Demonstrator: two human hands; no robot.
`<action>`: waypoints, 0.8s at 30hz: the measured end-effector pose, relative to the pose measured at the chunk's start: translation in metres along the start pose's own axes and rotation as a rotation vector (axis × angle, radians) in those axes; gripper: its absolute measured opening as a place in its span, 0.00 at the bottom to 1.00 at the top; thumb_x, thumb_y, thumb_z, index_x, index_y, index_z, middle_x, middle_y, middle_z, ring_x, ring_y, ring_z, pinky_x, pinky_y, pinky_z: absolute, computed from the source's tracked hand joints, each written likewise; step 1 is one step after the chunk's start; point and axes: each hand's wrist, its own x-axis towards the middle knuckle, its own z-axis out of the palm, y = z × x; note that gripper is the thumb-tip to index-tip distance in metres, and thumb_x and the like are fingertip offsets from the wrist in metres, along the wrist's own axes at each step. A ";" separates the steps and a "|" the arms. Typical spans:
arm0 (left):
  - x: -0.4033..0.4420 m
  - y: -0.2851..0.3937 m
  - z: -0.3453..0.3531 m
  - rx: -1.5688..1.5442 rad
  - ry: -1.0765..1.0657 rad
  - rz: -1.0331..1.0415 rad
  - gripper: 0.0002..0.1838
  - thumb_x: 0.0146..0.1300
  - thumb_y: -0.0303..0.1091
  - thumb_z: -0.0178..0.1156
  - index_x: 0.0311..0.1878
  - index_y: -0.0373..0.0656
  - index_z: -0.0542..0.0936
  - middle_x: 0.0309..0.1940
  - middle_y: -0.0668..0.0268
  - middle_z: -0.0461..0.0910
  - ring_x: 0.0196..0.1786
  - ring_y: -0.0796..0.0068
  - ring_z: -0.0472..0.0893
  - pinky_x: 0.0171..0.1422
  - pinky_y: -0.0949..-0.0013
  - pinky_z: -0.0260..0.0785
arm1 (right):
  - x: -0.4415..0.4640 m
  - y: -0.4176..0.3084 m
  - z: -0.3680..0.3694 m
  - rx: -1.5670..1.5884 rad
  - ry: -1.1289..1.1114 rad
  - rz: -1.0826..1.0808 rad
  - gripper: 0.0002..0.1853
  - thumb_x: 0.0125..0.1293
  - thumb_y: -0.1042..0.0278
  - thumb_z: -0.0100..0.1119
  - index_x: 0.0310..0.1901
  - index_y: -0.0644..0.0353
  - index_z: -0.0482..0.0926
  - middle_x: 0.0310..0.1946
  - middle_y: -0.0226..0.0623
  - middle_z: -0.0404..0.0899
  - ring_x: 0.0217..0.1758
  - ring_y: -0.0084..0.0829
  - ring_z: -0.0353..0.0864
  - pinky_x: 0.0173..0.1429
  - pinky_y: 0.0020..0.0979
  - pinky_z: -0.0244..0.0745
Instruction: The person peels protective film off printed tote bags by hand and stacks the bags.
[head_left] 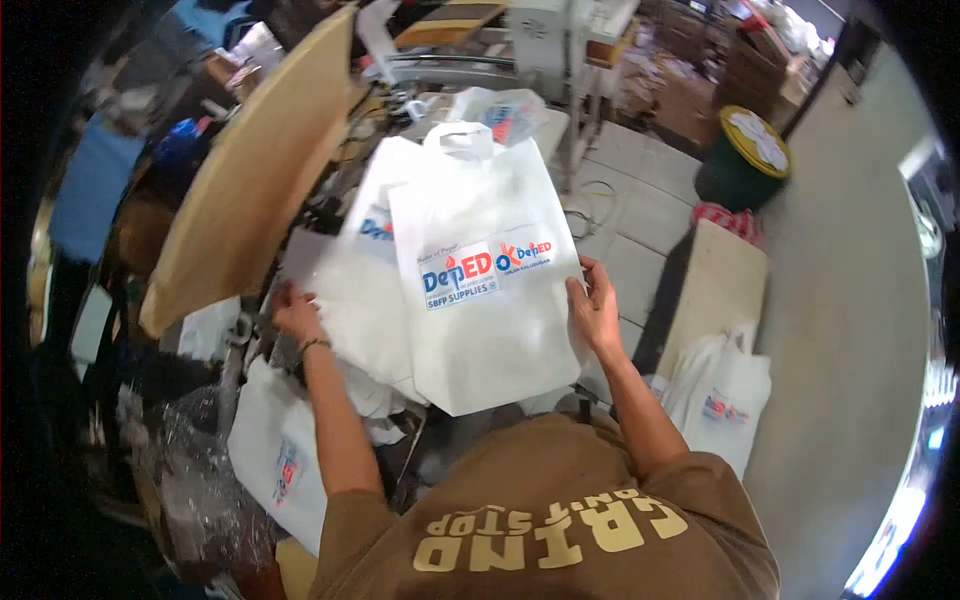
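A white printed bag (490,340) with a loop handle at its far end lies in front of me, print side up. At its right edge, my right hand (597,305) has its thumb on top and fingers curled around the edge. My left hand (297,313) is to the left, beside another white bag (365,310) that lies partly under the first one; its fingers are blurred, and whether they hold anything is unclear. Farther back sits one more printed white bag (500,112).
A curved wooden board (255,165) stands at the left. White bags lie at lower left (280,450) and on a bench (715,290) at the right. Beyond are a green bin (740,180), cables on the tiled floor (640,210) and a wall (850,250).
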 end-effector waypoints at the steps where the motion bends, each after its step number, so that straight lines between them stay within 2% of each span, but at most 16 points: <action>1: 0.013 -0.004 -0.017 0.024 0.008 0.018 0.10 0.69 0.34 0.61 0.46 0.37 0.80 0.27 0.64 0.81 0.23 0.77 0.78 0.20 0.75 0.66 | -0.005 -0.001 0.003 -0.106 0.059 -0.081 0.19 0.67 0.74 0.55 0.60 0.67 0.73 0.45 0.43 0.82 0.48 0.31 0.80 0.55 0.31 0.74; 3: 0.085 -0.033 -0.065 0.080 -0.026 0.035 0.11 0.70 0.36 0.60 0.46 0.37 0.79 0.28 0.65 0.80 0.22 0.76 0.77 0.20 0.74 0.66 | -0.007 0.000 0.020 -0.063 0.126 -0.109 0.20 0.68 0.74 0.55 0.61 0.68 0.72 0.44 0.39 0.81 0.46 0.27 0.78 0.54 0.28 0.73; 4: 0.097 -0.017 -0.080 -0.049 -0.080 0.099 0.13 0.69 0.37 0.60 0.48 0.36 0.79 0.31 0.65 0.81 0.26 0.75 0.78 0.22 0.74 0.66 | -0.011 -0.001 0.026 -0.004 0.156 -0.155 0.20 0.68 0.75 0.54 0.61 0.68 0.72 0.42 0.35 0.79 0.45 0.23 0.75 0.52 0.26 0.71; 5: 0.149 -0.034 -0.106 -0.044 -0.102 0.143 0.14 0.67 0.37 0.61 0.50 0.38 0.78 0.33 0.65 0.80 0.29 0.76 0.78 0.25 0.75 0.67 | -0.019 -0.015 0.031 0.003 0.174 -0.054 0.21 0.69 0.73 0.55 0.62 0.65 0.73 0.47 0.42 0.82 0.51 0.30 0.79 0.58 0.30 0.72; 6: 0.147 0.007 -0.116 0.061 -0.089 0.103 0.15 0.67 0.38 0.62 0.52 0.39 0.78 0.33 0.65 0.80 0.31 0.77 0.76 0.28 0.74 0.67 | -0.024 -0.003 0.037 0.108 0.220 -0.011 0.21 0.68 0.73 0.57 0.63 0.62 0.73 0.48 0.40 0.81 0.51 0.29 0.77 0.58 0.28 0.71; 7: 0.179 0.011 -0.129 0.145 -0.061 0.076 0.15 0.66 0.38 0.63 0.52 0.41 0.79 0.32 0.65 0.80 0.29 0.77 0.75 0.29 0.75 0.67 | -0.028 0.011 0.040 0.037 0.289 0.015 0.22 0.68 0.73 0.58 0.63 0.60 0.74 0.48 0.39 0.81 0.51 0.28 0.76 0.59 0.28 0.70; 8: 0.217 -0.026 -0.133 0.083 -0.097 0.004 0.14 0.65 0.36 0.65 0.51 0.41 0.79 0.31 0.65 0.80 0.28 0.78 0.74 0.30 0.75 0.67 | -0.036 0.023 0.035 -0.082 0.357 0.046 0.22 0.68 0.73 0.59 0.64 0.57 0.74 0.48 0.39 0.80 0.51 0.28 0.75 0.59 0.28 0.70; 10: 0.287 -0.043 -0.157 0.032 -0.108 -0.021 0.14 0.65 0.35 0.65 0.50 0.40 0.79 0.29 0.65 0.79 0.28 0.79 0.74 0.29 0.74 0.65 | -0.054 0.061 0.033 -0.270 0.496 0.029 0.23 0.68 0.72 0.59 0.64 0.55 0.75 0.51 0.37 0.79 0.52 0.29 0.73 0.61 0.31 0.69; 11: 0.318 -0.056 -0.161 0.102 -0.052 0.033 0.15 0.65 0.34 0.65 0.51 0.38 0.78 0.29 0.66 0.79 0.28 0.80 0.73 0.30 0.75 0.64 | -0.071 0.063 0.033 -0.318 0.542 0.142 0.23 0.68 0.70 0.60 0.64 0.54 0.74 0.56 0.35 0.79 0.56 0.31 0.72 0.65 0.33 0.67; 12: 0.352 -0.062 -0.171 0.076 -0.072 -0.001 0.15 0.66 0.34 0.65 0.51 0.38 0.77 0.30 0.67 0.78 0.28 0.80 0.72 0.30 0.75 0.63 | -0.086 0.075 0.032 -0.374 0.567 0.099 0.23 0.68 0.69 0.60 0.65 0.53 0.74 0.60 0.34 0.77 0.62 0.35 0.71 0.67 0.34 0.65; 14: 0.414 -0.067 -0.184 0.051 -0.102 -0.034 0.15 0.66 0.34 0.64 0.51 0.37 0.77 0.30 0.68 0.77 0.28 0.81 0.71 0.30 0.75 0.63 | -0.116 0.092 0.051 -0.365 0.768 0.226 0.24 0.66 0.71 0.61 0.65 0.56 0.74 0.59 0.34 0.76 0.60 0.29 0.71 0.71 0.34 0.61; 15: 0.328 -0.040 -0.172 0.088 -0.136 0.064 0.14 0.67 0.34 0.63 0.52 0.38 0.77 0.29 0.69 0.76 0.27 0.81 0.69 0.30 0.76 0.62 | -0.132 0.188 -0.025 -0.262 0.768 0.210 0.24 0.66 0.74 0.60 0.65 0.58 0.74 0.59 0.36 0.77 0.60 0.30 0.73 0.69 0.34 0.64; 18: 0.321 -0.017 -0.189 0.182 -0.285 0.130 0.13 0.69 0.35 0.60 0.52 0.40 0.77 0.28 0.72 0.73 0.26 0.83 0.65 0.29 0.77 0.60 | -0.178 0.251 -0.066 -0.133 0.856 0.300 0.24 0.66 0.79 0.58 0.64 0.60 0.73 0.58 0.37 0.77 0.61 0.31 0.74 0.67 0.33 0.66; 20: 0.318 -0.001 -0.209 0.252 -0.367 0.167 0.12 0.70 0.35 0.58 0.52 0.41 0.77 0.28 0.73 0.71 0.26 0.83 0.64 0.29 0.77 0.59 | -0.212 0.314 -0.098 -0.208 0.860 0.318 0.24 0.66 0.80 0.57 0.64 0.59 0.73 0.58 0.38 0.77 0.61 0.33 0.74 0.67 0.33 0.67; 22: 0.311 0.019 -0.217 0.354 -0.625 0.213 0.10 0.71 0.34 0.55 0.51 0.42 0.76 0.27 0.75 0.69 0.25 0.84 0.61 0.28 0.79 0.57 | -0.224 0.334 -0.112 -0.288 0.865 0.329 0.24 0.66 0.81 0.56 0.64 0.57 0.74 0.58 0.40 0.77 0.62 0.34 0.75 0.66 0.33 0.68; 24: 0.288 0.038 -0.219 0.465 -0.603 0.181 0.09 0.69 0.34 0.57 0.48 0.41 0.75 0.26 0.75 0.70 0.25 0.84 0.63 0.29 0.81 0.57 | -0.235 0.340 -0.121 -0.503 0.755 0.521 0.27 0.65 0.81 0.57 0.65 0.51 0.73 0.58 0.42 0.78 0.61 0.40 0.77 0.66 0.36 0.70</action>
